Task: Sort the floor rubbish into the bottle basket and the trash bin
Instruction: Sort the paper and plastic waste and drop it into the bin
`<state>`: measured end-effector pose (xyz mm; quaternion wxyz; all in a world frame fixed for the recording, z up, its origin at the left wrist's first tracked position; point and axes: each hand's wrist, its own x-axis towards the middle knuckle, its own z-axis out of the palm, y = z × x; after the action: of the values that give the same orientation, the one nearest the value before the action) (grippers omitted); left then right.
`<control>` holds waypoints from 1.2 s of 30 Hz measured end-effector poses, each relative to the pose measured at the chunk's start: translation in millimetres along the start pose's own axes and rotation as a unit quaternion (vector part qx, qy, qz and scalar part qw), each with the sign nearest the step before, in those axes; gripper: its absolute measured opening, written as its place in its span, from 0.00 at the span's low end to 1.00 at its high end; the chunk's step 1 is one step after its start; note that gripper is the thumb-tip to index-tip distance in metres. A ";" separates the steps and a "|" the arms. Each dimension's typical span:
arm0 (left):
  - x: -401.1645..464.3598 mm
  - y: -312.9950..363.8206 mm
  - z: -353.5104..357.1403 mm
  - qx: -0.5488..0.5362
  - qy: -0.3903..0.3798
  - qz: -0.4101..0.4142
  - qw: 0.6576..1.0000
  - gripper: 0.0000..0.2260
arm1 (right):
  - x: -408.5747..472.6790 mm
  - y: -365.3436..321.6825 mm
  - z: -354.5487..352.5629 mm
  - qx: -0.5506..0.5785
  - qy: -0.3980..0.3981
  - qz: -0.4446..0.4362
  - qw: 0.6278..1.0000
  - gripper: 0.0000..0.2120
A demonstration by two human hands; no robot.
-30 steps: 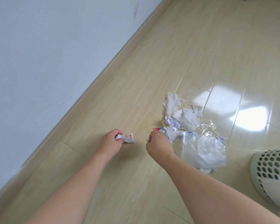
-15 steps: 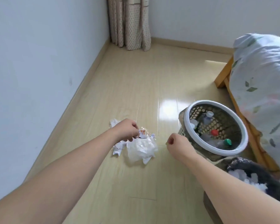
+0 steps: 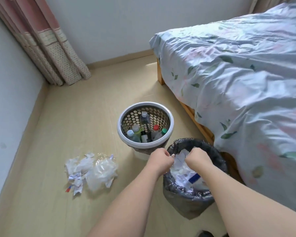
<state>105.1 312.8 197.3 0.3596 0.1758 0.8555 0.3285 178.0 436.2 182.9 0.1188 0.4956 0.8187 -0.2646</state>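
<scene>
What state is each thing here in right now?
Bottle basket: upright, holds several capped bottles.
Trash bin: upright, black-lined, part full of paper.
Rubbish pile: on the floor, uncollected.
Left hand: over the bin, fingers curled.
Right hand: over the bin, fingers curled.
Curtain: gathered in the corner.

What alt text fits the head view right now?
Both hands, left hand and right hand, hang curled over the black-lined trash bin. Behind it stands the bottle basket; a rubbish pile lies on the floor.
</scene>
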 end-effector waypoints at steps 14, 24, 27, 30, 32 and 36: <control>-10.6 9.2 -53.4 0.186 0.049 0.035 0.981 0.10 | -18.0 -14.2 -15.7 0.042 -0.048 -0.077 0.995 0.06; -57.9 -84.1 -183.2 0.184 0.103 -0.011 0.977 0.13 | -94.3 -141.6 28.1 0.006 -0.097 -0.240 0.966 0.10; -62.1 -131.1 -216.0 0.169 0.113 -0.038 0.978 0.13 | -103.5 -181.0 59.8 -0.021 -0.108 -0.268 0.957 0.13; -60.2 -179.7 -242.4 0.162 0.111 -0.067 0.978 0.12 | -104.6 -215.7 95.3 -0.027 -0.139 -0.290 0.946 0.17; -53.2 -210.4 -255.4 0.159 0.104 -0.093 0.977 0.09 | -99.8 -234.6 116.3 -0.036 -0.150 -0.306 0.939 0.18; -23.6 -271.6 -270.4 0.134 0.095 -0.124 0.978 0.09 | -63.7 -265.5 171.8 -0.067 -0.162 -0.314 0.933 0.18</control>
<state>-94.0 -13.8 164.2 0.2879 0.0827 0.9372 0.1784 -35.1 196.0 152.9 0.1939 0.1542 0.9180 -0.3097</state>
